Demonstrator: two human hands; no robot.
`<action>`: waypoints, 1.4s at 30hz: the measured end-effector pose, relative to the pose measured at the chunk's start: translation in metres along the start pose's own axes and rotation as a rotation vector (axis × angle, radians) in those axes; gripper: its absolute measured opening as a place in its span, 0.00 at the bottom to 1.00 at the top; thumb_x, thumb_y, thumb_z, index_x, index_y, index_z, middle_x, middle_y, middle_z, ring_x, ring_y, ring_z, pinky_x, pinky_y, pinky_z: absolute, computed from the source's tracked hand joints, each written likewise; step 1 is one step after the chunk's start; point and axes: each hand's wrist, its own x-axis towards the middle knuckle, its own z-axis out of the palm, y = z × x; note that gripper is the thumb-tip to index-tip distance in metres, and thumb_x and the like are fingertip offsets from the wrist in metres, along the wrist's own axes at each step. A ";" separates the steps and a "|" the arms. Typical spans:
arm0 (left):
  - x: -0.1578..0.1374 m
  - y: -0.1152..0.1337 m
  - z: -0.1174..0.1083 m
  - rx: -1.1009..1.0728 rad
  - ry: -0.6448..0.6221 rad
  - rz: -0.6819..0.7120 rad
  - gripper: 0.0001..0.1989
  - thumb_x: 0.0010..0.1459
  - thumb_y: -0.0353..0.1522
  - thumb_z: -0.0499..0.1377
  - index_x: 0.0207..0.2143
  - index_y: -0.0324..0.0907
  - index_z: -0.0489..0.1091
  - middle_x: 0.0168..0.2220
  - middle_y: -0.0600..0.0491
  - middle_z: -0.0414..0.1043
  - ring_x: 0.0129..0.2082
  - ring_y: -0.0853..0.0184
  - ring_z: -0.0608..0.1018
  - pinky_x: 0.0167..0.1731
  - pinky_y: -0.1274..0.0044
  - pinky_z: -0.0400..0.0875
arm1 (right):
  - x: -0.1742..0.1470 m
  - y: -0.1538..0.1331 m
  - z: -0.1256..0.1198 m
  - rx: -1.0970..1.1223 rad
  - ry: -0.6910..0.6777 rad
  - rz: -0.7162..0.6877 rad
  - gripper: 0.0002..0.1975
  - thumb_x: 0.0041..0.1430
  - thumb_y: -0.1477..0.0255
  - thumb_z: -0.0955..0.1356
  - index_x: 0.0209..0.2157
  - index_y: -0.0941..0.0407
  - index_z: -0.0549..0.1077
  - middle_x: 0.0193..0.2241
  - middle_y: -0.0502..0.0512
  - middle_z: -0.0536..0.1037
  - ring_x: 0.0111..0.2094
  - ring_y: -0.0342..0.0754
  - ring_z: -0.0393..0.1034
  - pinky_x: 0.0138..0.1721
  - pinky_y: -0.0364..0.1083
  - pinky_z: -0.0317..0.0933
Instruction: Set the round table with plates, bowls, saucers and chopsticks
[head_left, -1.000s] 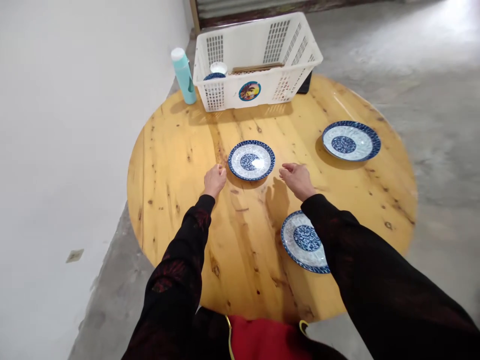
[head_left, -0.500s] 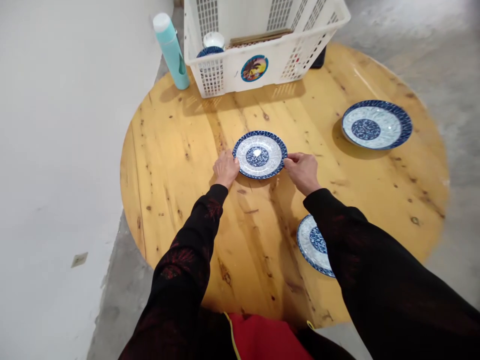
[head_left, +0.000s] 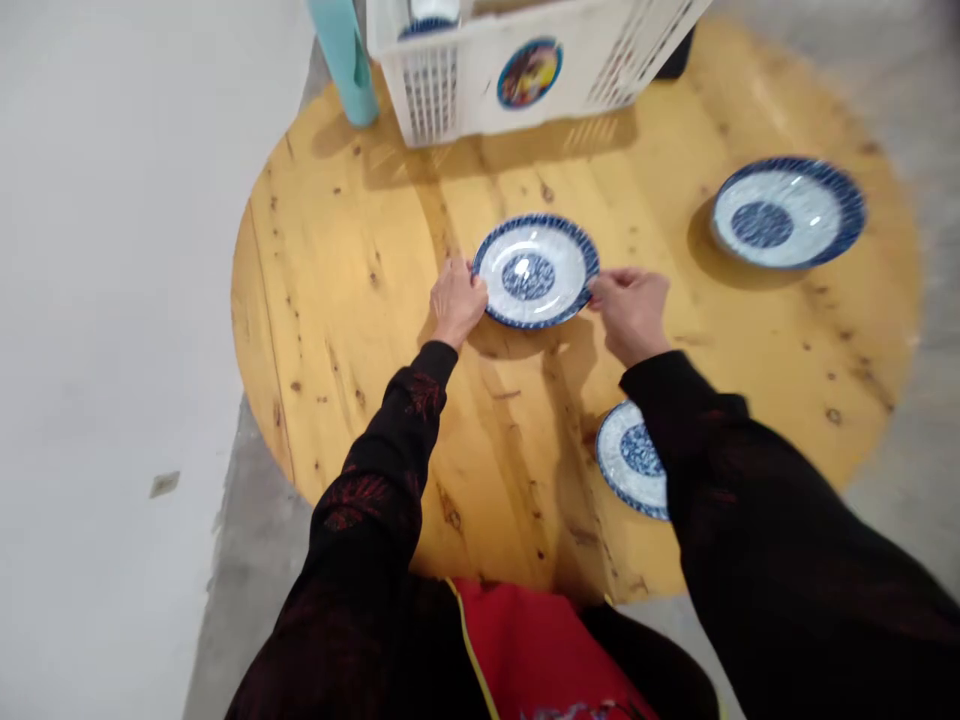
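Observation:
A round blue-and-white plate (head_left: 529,276) is held between my two hands, its shadow showing on the wood below it. My left hand (head_left: 457,298) grips the left rim, thumb on top. On the opposite rim my right hand (head_left: 631,308) pinches the edge, fingers closed. Toward the front of the table lies another patterned plate (head_left: 628,470), partly covered by my right sleeve. A larger, deeper blue-and-white dish (head_left: 787,213) sits at the right.
The round wooden table (head_left: 360,420) stands by a white wall (head_left: 120,250). At its back are a white plastic basket (head_left: 465,95) with dishes inside, a light-blue bottle (head_left: 349,70) and a dark object (head_left: 677,58) behind the basket.
The held plate looks larger and higher off the table, with more shadow under it. The whole view has shifted, so the basket and bottle now sit higher and are partly cut off.

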 end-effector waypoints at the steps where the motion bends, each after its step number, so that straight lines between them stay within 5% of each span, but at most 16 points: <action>1: -0.001 -0.001 -0.005 -0.033 0.017 0.040 0.04 0.62 0.28 0.56 0.38 0.45 0.67 0.39 0.49 0.73 0.43 0.61 0.76 0.46 0.70 0.69 | -0.005 -0.006 -0.004 0.090 0.042 0.054 0.07 0.51 0.81 0.65 0.24 0.58 0.72 0.19 0.48 0.69 0.22 0.43 0.64 0.26 0.44 0.63; 8: -0.041 -0.016 -0.058 -0.188 0.010 0.212 0.07 0.69 0.36 0.51 0.44 0.44 0.65 0.41 0.53 0.72 0.41 0.69 0.77 0.42 0.76 0.69 | -0.065 -0.034 -0.025 0.296 -0.105 0.056 0.06 0.53 0.73 0.72 0.26 0.49 0.73 0.24 0.50 0.74 0.24 0.46 0.69 0.32 0.51 0.70; 18: -0.180 -0.051 -0.104 -0.213 -0.144 0.049 0.07 0.63 0.28 0.52 0.43 0.42 0.66 0.34 0.55 0.74 0.24 0.74 0.73 0.33 0.80 0.66 | -0.219 0.000 -0.031 0.255 -0.247 0.243 0.06 0.48 0.67 0.73 0.27 0.56 0.77 0.21 0.50 0.75 0.21 0.45 0.68 0.25 0.45 0.65; 25: -0.269 -0.078 -0.126 -0.256 -0.238 -0.040 0.08 0.63 0.27 0.51 0.43 0.41 0.67 0.29 0.56 0.69 0.26 0.72 0.72 0.31 0.80 0.62 | -0.325 0.023 -0.036 0.283 -0.331 0.422 0.16 0.44 0.59 0.75 0.27 0.57 0.75 0.21 0.51 0.75 0.20 0.45 0.68 0.23 0.44 0.65; 34: -0.386 -0.099 -0.148 -0.295 -0.093 -0.299 0.09 0.62 0.30 0.52 0.44 0.42 0.69 0.22 0.60 0.63 0.21 0.73 0.65 0.26 0.80 0.58 | -0.396 0.047 -0.037 0.337 -0.526 0.477 0.21 0.42 0.54 0.75 0.29 0.57 0.74 0.21 0.53 0.76 0.20 0.46 0.69 0.23 0.45 0.66; 42: -0.444 -0.091 -0.146 -0.458 0.033 -0.341 0.11 0.60 0.33 0.54 0.44 0.41 0.70 0.39 0.51 0.76 0.35 0.69 0.76 0.36 0.79 0.69 | -0.441 0.070 -0.051 0.395 -0.512 0.423 0.18 0.43 0.57 0.72 0.28 0.57 0.73 0.18 0.51 0.74 0.19 0.46 0.68 0.21 0.44 0.64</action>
